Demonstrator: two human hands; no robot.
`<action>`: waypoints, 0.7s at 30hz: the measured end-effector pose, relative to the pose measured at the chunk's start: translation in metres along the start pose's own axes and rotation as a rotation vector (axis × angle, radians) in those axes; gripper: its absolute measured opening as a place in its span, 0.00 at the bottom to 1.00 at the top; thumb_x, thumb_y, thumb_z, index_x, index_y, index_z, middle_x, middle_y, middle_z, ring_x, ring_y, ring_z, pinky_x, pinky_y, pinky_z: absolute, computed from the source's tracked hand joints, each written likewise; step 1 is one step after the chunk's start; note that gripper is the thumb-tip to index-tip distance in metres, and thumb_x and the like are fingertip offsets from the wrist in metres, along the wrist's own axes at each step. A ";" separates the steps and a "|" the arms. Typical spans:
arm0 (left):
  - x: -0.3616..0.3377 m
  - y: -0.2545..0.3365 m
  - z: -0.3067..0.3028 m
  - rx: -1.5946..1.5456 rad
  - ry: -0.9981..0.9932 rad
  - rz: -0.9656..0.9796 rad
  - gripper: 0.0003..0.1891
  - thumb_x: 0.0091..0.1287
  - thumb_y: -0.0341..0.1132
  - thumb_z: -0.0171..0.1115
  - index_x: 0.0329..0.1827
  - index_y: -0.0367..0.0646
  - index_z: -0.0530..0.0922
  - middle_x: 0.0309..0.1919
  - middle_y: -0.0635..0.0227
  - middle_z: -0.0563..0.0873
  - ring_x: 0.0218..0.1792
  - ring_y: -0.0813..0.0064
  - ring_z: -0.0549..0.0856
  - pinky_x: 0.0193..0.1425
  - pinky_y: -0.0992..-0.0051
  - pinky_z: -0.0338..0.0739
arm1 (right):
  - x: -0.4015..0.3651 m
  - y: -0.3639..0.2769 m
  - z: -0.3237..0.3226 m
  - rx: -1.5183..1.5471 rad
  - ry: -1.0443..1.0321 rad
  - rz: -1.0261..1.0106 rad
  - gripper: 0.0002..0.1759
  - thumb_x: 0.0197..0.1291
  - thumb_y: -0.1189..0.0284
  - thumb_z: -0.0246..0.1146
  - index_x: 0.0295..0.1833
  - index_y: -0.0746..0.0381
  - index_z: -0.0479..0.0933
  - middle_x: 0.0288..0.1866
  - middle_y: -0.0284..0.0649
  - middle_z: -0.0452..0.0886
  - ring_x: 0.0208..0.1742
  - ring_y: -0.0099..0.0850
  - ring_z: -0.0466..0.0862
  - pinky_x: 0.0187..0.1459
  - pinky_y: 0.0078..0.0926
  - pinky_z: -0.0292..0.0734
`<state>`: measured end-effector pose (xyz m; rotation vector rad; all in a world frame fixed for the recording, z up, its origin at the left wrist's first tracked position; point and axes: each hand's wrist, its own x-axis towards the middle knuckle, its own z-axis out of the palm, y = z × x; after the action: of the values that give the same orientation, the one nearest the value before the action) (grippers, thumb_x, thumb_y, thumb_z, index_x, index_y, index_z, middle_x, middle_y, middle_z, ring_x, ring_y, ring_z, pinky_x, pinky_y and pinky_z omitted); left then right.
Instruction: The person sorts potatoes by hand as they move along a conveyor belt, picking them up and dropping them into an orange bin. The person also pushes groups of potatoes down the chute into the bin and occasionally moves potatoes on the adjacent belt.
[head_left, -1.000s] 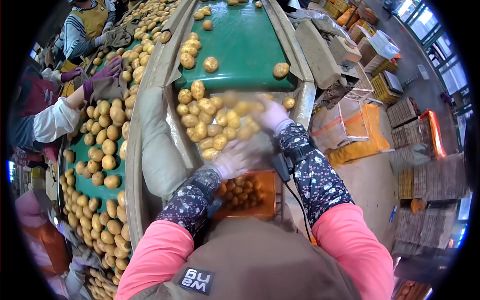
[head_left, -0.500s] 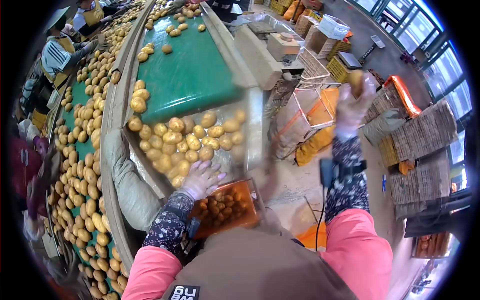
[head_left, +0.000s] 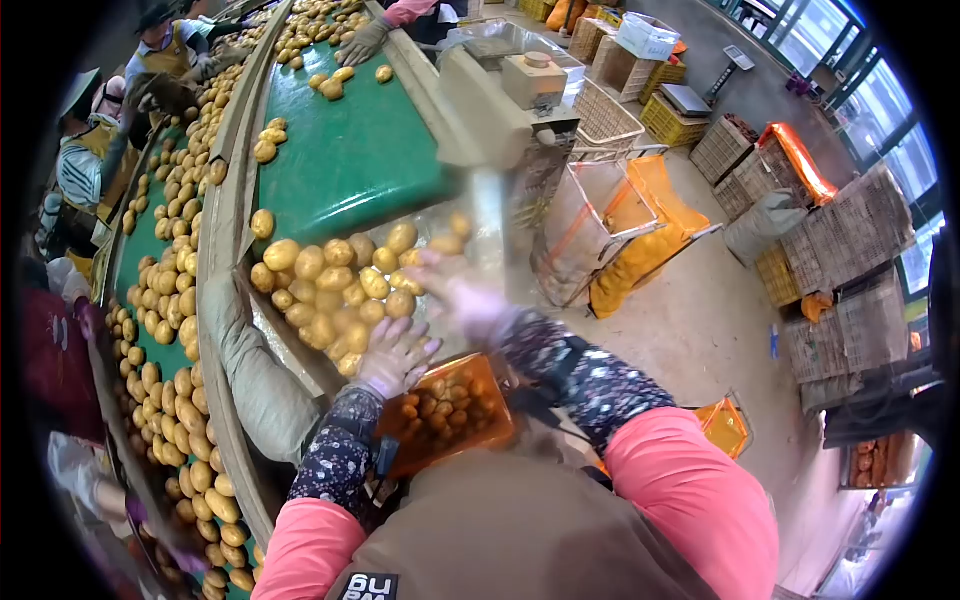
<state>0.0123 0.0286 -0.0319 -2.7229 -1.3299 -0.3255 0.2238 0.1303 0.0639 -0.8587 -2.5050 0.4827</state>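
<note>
My left hand (head_left: 397, 357), in a pale glove, lies with spread fingers at the near edge of a heap of potatoes (head_left: 338, 252). Nothing shows gripped in it. Blurred by motion, my right hand (head_left: 468, 297) reaches over the right side of the heap, its fingers stretched toward the potatoes; I see no potato in it. The heap rests on a metal chute (head_left: 487, 215) at the end of a green conveyor belt (head_left: 350, 140). Below my hands stands an orange crate (head_left: 505, 432) holding smaller potatoes (head_left: 445, 408).
A second belt of potatoes (head_left: 165, 300) runs along the left, with co-workers (head_left: 88, 165) beside it. A grey padded roll (head_left: 255, 370) covers the chute's left side. On the right are a framed sack (head_left: 585, 225), an orange sack (head_left: 650, 230) and stacked baskets (head_left: 845, 255).
My right hand has swung from the raised right side, where it held a potato, back to the heap; that potato is no longer seen in it. My left hand stays near the heap.
</note>
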 end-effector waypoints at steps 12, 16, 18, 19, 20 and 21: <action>-0.051 0.022 -0.008 0.062 0.144 -0.716 0.32 0.66 0.52 0.60 0.73 0.53 0.70 0.74 0.54 0.64 0.75 0.43 0.59 0.75 0.41 0.50 | -0.020 -0.024 0.114 -0.140 0.042 0.035 0.25 0.55 0.73 0.63 0.61 0.49 0.80 0.69 0.53 0.72 0.57 0.47 0.81 0.57 0.41 0.78; -0.049 0.023 -0.010 0.031 0.089 -0.658 0.32 0.64 0.52 0.61 0.73 0.56 0.69 0.71 0.59 0.69 0.73 0.46 0.62 0.76 0.45 0.53 | 0.007 -0.026 0.098 -0.052 0.120 0.086 0.20 0.58 0.73 0.61 0.58 0.61 0.80 0.54 0.51 0.82 0.53 0.49 0.82 0.55 0.43 0.79; -0.047 0.018 -0.019 0.029 0.047 -0.592 0.30 0.64 0.52 0.61 0.70 0.62 0.72 0.69 0.63 0.71 0.72 0.48 0.64 0.75 0.47 0.54 | 0.028 -0.043 0.074 0.034 0.039 0.124 0.21 0.58 0.72 0.61 0.58 0.63 0.79 0.56 0.50 0.82 0.53 0.49 0.82 0.56 0.44 0.78; -0.049 0.017 -0.022 0.021 0.025 -0.556 0.29 0.63 0.52 0.61 0.69 0.62 0.73 0.68 0.62 0.72 0.71 0.49 0.64 0.75 0.46 0.54 | 0.038 -0.046 0.073 0.080 0.000 0.142 0.21 0.58 0.72 0.61 0.58 0.64 0.79 0.56 0.50 0.81 0.53 0.49 0.82 0.57 0.44 0.78; -0.049 0.015 -0.024 0.009 0.008 -0.513 0.28 0.62 0.52 0.62 0.67 0.62 0.73 0.67 0.62 0.73 0.71 0.50 0.65 0.75 0.46 0.53 | 0.047 -0.039 0.080 0.106 -0.023 0.109 0.25 0.58 0.71 0.61 0.62 0.64 0.76 0.59 0.49 0.81 0.56 0.47 0.82 0.58 0.42 0.78; -0.051 0.013 -0.024 -0.002 -0.008 -0.469 0.28 0.62 0.52 0.62 0.66 0.62 0.74 0.66 0.62 0.74 0.70 0.51 0.66 0.75 0.45 0.53 | 0.054 -0.040 0.085 0.044 -0.094 0.146 0.27 0.58 0.69 0.62 0.64 0.64 0.75 0.59 0.49 0.81 0.56 0.46 0.82 0.59 0.42 0.78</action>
<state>-0.0120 -0.0230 -0.0201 -2.3824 -1.9615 -0.3467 0.1222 0.1203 0.0266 -1.0291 -2.5168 0.6374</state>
